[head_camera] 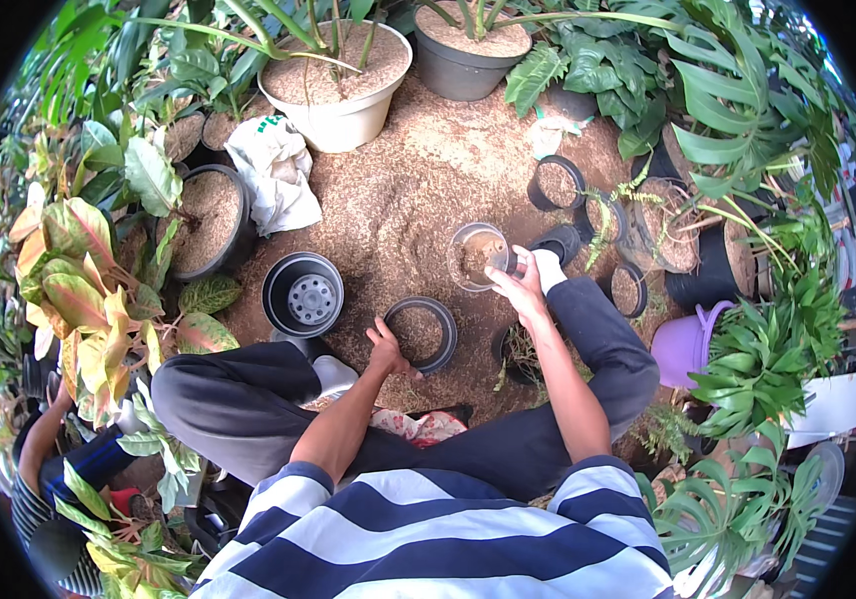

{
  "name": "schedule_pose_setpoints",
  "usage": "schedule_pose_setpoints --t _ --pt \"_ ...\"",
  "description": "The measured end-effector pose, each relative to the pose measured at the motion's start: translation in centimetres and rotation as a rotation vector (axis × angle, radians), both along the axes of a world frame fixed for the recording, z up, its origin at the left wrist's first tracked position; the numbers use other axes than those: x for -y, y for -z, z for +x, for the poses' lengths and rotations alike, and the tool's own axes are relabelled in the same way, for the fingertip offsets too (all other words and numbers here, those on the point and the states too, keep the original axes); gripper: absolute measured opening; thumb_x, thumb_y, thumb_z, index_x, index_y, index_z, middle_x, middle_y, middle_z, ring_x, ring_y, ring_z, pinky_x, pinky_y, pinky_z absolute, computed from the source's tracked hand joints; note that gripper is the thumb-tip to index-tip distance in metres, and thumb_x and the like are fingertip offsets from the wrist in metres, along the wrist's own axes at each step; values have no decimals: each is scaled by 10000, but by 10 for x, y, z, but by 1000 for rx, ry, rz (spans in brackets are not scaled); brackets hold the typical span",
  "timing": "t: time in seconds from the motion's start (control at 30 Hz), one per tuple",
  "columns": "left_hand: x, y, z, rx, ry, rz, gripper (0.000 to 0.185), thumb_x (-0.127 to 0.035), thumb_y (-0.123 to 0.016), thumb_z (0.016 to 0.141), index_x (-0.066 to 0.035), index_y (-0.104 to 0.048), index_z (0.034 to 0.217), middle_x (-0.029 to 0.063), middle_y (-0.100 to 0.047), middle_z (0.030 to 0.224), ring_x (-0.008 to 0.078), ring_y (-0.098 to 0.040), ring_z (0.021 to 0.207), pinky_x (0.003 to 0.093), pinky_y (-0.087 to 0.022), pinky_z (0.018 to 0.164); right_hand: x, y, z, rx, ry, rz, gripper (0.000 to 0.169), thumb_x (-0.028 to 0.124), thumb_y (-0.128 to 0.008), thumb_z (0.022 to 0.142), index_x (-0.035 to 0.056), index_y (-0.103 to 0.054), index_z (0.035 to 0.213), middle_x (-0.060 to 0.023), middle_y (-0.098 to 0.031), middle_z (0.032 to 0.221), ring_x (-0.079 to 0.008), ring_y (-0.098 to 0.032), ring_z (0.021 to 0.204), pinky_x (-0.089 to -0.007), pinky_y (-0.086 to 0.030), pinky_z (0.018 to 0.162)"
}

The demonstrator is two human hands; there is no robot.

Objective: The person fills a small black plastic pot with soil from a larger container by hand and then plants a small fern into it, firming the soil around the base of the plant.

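Observation:
My right hand (521, 287) grips the rim of a clear plastic cup (482, 257) with some brown soil inside. Lower and to the left, my left hand (390, 352) is at the left edge of a black plastic pot (446, 335) filled with potting mix; the fingers are spread, and whether they press on the pot is hard to tell. Left of that hand stands an empty black pot (273, 293) with a drainage-hole base. To the right, near my right forearm, a dark pot (504, 346) holds a small, thin-stemmed plant, partly hidden by the arm.
Scattered husk-like mix (398, 195) covers the ground. Several small black pots (539, 196) stand at right, by a purple bucket (673, 352). A large cream pot (338, 127) and a crumpled white sack (278, 187) are ahead. Big leafy plants surround me; another person's arm (40, 442) shows at lower left.

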State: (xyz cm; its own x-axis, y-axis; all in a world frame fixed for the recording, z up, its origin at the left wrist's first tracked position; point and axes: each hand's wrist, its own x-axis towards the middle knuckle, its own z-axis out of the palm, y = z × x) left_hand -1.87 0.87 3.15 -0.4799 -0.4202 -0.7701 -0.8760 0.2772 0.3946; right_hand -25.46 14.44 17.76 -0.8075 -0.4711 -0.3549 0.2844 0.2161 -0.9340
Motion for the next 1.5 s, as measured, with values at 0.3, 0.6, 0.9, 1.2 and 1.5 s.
schedule_pose_setpoints --t 0.3,0.6,0.9,1.2,1.5 --pt "1 2 1 -64 5 -20 1745 -373 -1002 286 -61 256 1456 272 -40 1548 406 -284 1395 436 -330 1144 -36 -18 67 -846 -132 292 809 136 -849 625 116 -451 1329 -173 -394 1297 -330 -456 1199 -363 -576 828" --pt "4 38 7 -134 -115 88 1767 -474 -982 247 -69 257 1440 120 -132 1548 233 -184 1434 365 -119 1214 -42 -12 101 -700 -228 348 819 140 -838 626 142 -437 1341 -170 -356 1307 -349 -489 1179 -370 -578 825" --pt "18 50 15 -250 32 -12 1207 -221 -852 697 10 75 1435 285 -526 1301 354 -532 1226 388 -412 1058 -46 -11 103 -727 -297 378 814 213 -843 609 133 -463 1324 -199 -357 1333 -398 -475 1190 -465 -446 1008" --pt "28 43 18 -117 94 -58 966 -192 -741 785 64 -45 1403 318 -577 1208 370 -573 1177 392 -469 989 -45 -9 107 -692 -344 360 818 190 -858 604 181 -457 1317 -187 -376 1340 -411 -451 1235 -478 -464 998" --pt "28 40 18 -158 134 -104 840 -206 -737 784 69 -167 1336 319 -608 1139 385 -595 1135 410 -491 944 -50 -1 103 -667 -322 462 815 186 -875 596 148 -468 1301 -178 -389 1326 -398 -451 1234 -462 -437 1014"
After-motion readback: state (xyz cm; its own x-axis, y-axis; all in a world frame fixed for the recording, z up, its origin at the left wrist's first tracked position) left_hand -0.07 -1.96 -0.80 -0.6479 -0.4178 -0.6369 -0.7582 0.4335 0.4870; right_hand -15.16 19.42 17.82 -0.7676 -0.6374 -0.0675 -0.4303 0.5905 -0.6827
